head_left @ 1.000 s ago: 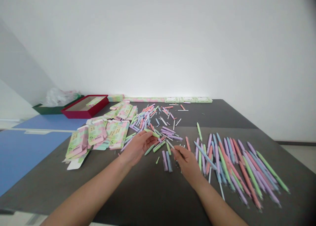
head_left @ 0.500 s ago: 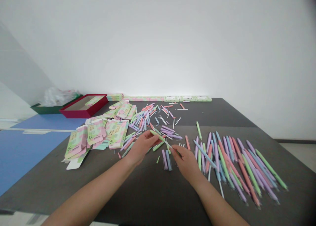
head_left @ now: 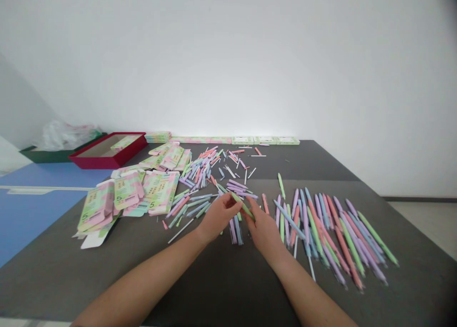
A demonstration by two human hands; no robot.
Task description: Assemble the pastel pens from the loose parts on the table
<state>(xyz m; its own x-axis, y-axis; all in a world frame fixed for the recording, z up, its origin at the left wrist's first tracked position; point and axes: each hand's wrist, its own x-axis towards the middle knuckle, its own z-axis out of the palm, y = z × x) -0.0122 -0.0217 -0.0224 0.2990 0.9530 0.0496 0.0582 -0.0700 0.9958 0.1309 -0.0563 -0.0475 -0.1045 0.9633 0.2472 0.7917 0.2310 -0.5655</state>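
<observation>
My left hand (head_left: 217,215) and my right hand (head_left: 263,229) meet over the dark table (head_left: 228,274), both pinched on one green pen piece (head_left: 243,206) held slantwise between them. Just under the hands lie a few purple and blue pen barrels (head_left: 234,231). To the right, a row of assembled pastel pens (head_left: 332,234) is spread out. Behind the hands is a scattered pile of loose pen parts (head_left: 209,172) in pink, blue, green and purple.
Flat printed pen cartons (head_left: 124,193) lie heaped at the left. A red tray (head_left: 107,151) and a green tray with a plastic bag (head_left: 57,141) stand at the far left. More flat boxes (head_left: 250,140) line the wall. A blue table (head_left: 32,208) adjoins on the left.
My left hand carried the green piece rightward to my right hand, and the two hands closed together on it. The view shifted slightly, so everything sits further left.
</observation>
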